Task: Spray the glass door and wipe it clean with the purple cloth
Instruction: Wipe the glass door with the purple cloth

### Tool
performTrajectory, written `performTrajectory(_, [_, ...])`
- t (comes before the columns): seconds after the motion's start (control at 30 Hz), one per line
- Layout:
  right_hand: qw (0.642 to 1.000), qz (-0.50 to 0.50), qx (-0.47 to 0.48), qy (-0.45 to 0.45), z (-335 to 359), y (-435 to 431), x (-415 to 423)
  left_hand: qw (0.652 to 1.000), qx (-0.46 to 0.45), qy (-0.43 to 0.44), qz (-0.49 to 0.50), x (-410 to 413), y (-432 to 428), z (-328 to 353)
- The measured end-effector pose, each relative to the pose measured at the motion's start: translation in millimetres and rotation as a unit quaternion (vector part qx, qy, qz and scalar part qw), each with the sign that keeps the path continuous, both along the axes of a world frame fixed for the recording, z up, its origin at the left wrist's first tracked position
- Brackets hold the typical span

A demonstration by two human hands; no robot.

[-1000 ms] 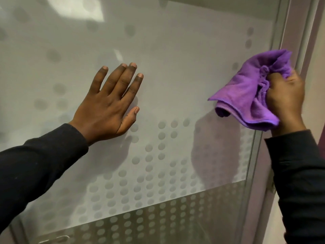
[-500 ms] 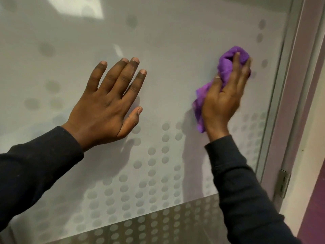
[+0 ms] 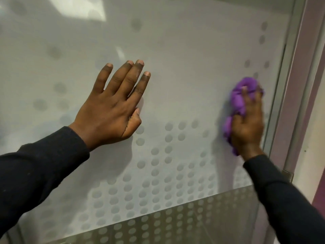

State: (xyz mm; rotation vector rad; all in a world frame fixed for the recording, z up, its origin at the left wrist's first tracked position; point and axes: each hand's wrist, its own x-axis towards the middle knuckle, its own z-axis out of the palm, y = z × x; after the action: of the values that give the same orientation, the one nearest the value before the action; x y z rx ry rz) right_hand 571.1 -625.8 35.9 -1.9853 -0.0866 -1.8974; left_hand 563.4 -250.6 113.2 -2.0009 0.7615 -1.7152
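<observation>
The frosted glass door (image 3: 184,67) with a pattern of grey dots fills the view. My left hand (image 3: 114,108) lies flat on the glass at centre left, fingers spread, holding nothing. My right hand (image 3: 248,124) presses the bunched purple cloth (image 3: 237,101) against the glass close to the door's right edge. The cloth shows above and to the left of the hand; the rest of it is hidden under the palm. The hand is blurred by motion. No spray bottle is in view.
A metal door frame (image 3: 299,85) runs down the right side, with a hinge (image 3: 287,175) at its lower part. Beyond it are a pale wall and a purple strip (image 3: 319,191). The lower glass band is clearer, with lighter dots.
My right hand took the cloth from beside the frame onto the glass, then slid it right and a little down towards the door's edge. My left hand stayed flat on the glass.
</observation>
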Motion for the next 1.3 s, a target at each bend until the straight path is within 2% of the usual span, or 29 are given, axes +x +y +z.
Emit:
performTrajectory(0.1, [0.996, -0.004, 0.094, 0.011, 7, -59, -4, 1.000, -0.002, 0.005, -0.002, 0, 0, 0])
performTrajectory(0.17, [0.986, 0.005, 0.164, 0.017, -6, -63, -4, 1.000, -0.003, 0.008, 0.002, -1, 0, -1])
performTrajectory(0.27, [0.968, 0.000, 0.251, 0.011, -41, -32, -4, 1.000, -0.003, 0.014, 0.003, -2, -1, 0])
performTrajectory(0.4, [0.967, 0.034, 0.253, -0.007, -90, 74, -5, 1.000, -0.006, 0.015, 0.000, -3, -1, -1])
performTrajectory(0.47, [0.980, 0.089, 0.175, 0.018, -111, 143, -8, 1.000, -0.005, 0.017, -0.003, -2, -1, -1])
performTrajectory(0.53, [0.993, 0.103, -0.033, 0.047, -135, 196, -11, 1.000, -0.006, 0.017, -0.005, -2, -1, 0])
performTrajectory(0.6, [0.972, 0.105, -0.204, 0.054, -150, 205, -10, 1.000, -0.006, 0.022, -0.007, -3, 0, 0])
performTrajectory(0.67, [0.960, 0.091, -0.263, 0.031, -148, 178, -6, 1.000, -0.007, 0.027, -0.007, -4, 0, 0])
performTrajectory(0.7, [0.962, 0.082, -0.258, 0.023, -146, 158, -5, 1.000, -0.008, 0.029, -0.007, -5, 0, 0])
performTrajectory(0.77, [0.984, 0.068, -0.160, 0.036, -147, 106, -3, 0.999, -0.009, 0.035, -0.007, -6, -1, 0])
performTrajectory(0.83, [0.996, 0.041, 0.012, 0.077, -152, 51, -6, 0.999, -0.010, 0.037, -0.004, -6, -1, 0])
performTrajectory(0.93, [0.962, 0.012, 0.255, 0.094, -169, 6, -18, 0.999, -0.010, 0.041, -0.002, -7, -2, 0])
performTrajectory(1.07, [0.898, 0.015, 0.436, 0.052, -179, 43, -18, 0.999, -0.009, 0.042, 0.004, -6, -1, 0])
performTrajectory(1.13, [0.893, 0.029, 0.448, 0.044, -179, 96, -17, 0.999, -0.008, 0.042, 0.004, -6, -1, 1])
performTrajectory(1.23, [0.929, 0.070, 0.358, 0.066, -165, 187, -24, 0.999, -0.008, 0.044, 0.002, -8, 0, 1])
performTrajectory(1.3, [0.952, 0.092, 0.284, 0.065, -141, 218, -24, 0.999, -0.009, 0.049, -0.012, -11, 1, 3])
